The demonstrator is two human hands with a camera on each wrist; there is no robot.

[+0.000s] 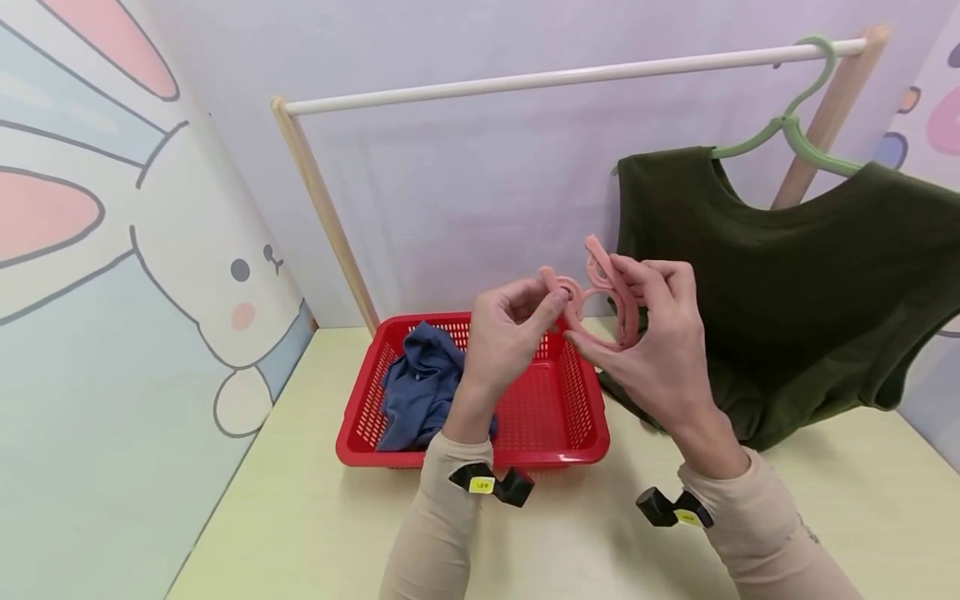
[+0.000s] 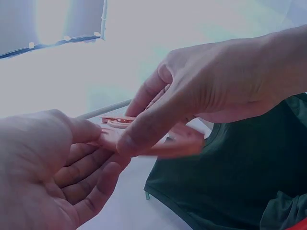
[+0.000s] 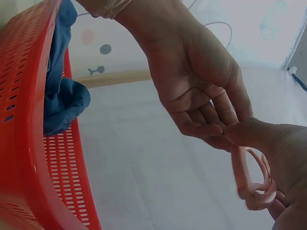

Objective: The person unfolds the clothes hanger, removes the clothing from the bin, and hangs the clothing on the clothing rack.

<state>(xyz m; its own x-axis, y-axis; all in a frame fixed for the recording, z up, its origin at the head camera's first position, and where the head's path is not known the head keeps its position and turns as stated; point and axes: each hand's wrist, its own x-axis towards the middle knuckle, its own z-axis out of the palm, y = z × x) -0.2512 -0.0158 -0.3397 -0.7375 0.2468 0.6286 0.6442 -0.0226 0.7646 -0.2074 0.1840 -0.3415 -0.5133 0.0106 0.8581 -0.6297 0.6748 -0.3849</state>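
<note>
Both hands hold a pink plastic folding hanger, folded into a compact shape with curved loops, above the red basket. My left hand pinches its left end between thumb and fingers. On the other side, my right hand grips it, thumb underneath and fingers along the outer edge. The left wrist view shows the pink hanger partly blurred between the hands. In the right wrist view a curved loop of the hanger shows below the thumb; fingers cover the rest.
A red perforated basket stands on the pale table, with crumpled blue cloth at its left. Behind is a rack with a white rail. A dark green sleeveless top hangs at right on a green hanger.
</note>
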